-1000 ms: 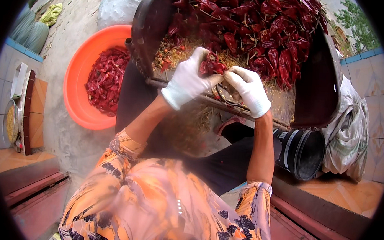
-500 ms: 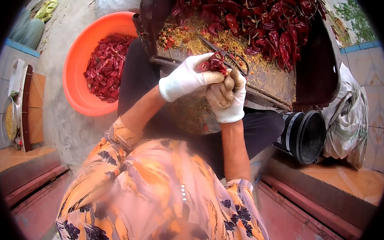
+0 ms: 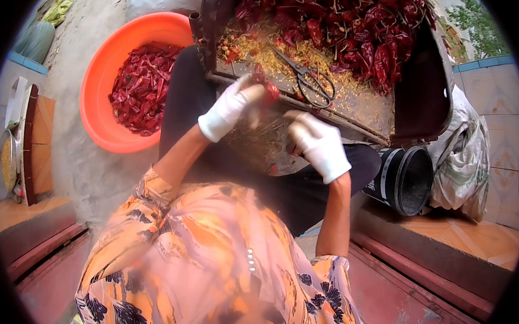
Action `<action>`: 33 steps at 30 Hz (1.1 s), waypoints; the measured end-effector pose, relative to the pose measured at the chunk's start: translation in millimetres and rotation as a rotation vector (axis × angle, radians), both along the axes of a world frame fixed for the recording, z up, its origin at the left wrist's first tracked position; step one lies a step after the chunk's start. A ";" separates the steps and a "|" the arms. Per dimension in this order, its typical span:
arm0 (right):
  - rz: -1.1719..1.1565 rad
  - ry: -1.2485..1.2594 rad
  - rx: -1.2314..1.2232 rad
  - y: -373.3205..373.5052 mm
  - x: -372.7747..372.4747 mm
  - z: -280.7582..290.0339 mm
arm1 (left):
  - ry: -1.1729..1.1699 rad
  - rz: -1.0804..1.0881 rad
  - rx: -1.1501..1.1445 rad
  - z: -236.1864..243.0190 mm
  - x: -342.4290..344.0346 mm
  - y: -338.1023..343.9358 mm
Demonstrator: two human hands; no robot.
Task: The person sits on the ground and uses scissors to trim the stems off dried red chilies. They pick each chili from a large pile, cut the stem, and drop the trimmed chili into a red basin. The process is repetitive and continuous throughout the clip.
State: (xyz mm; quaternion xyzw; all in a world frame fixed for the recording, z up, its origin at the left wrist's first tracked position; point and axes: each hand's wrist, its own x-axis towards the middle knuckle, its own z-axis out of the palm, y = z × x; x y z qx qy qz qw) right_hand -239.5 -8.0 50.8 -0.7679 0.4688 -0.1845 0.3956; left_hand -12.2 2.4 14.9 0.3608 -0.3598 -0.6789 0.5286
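Note:
My left hand (image 3: 228,107), in a white work glove, is closed around a dried red chili pepper (image 3: 268,86), partly smeared by motion. My right hand (image 3: 323,146), gloved the same way with stained fingertips, sits lower and to the right, apart from the left. Its fingers curl in; a dark red bit shows beneath them, too hidden to name. Just beyond both hands, black-handled scissors (image 3: 311,85) lie on the near floor of a dark box (image 3: 365,109), among yellow seeds (image 3: 259,50). Whole dried chilies (image 3: 354,26) are heaped at its far side.
An orange basin (image 3: 93,89) with cut red chili pieces (image 3: 143,88) stands at the left. Right of my knee a black bucket (image 3: 414,182) lies tipped beside a whitish woven sack (image 3: 464,167). A pale full bag (image 3: 156,1) rests behind the basin.
My hands have come apart: the left moved left with the chili pepper, the right moved down and to the right. The scissors now show uncovered.

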 end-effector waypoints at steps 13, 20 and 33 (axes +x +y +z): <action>-0.083 0.656 -0.565 -100.1 1.1 -7.5 | -0.198 0.076 0.020 0.1 9.6 2.2; -0.352 -0.627 0.315 -45.1 -11.9 0.3 | -0.226 0.058 0.044 4.9 5.1 5.8; 0.003 0.235 -0.188 23.8 -16.9 47.0 | -0.261 0.030 0.011 18.8 4.3 12.9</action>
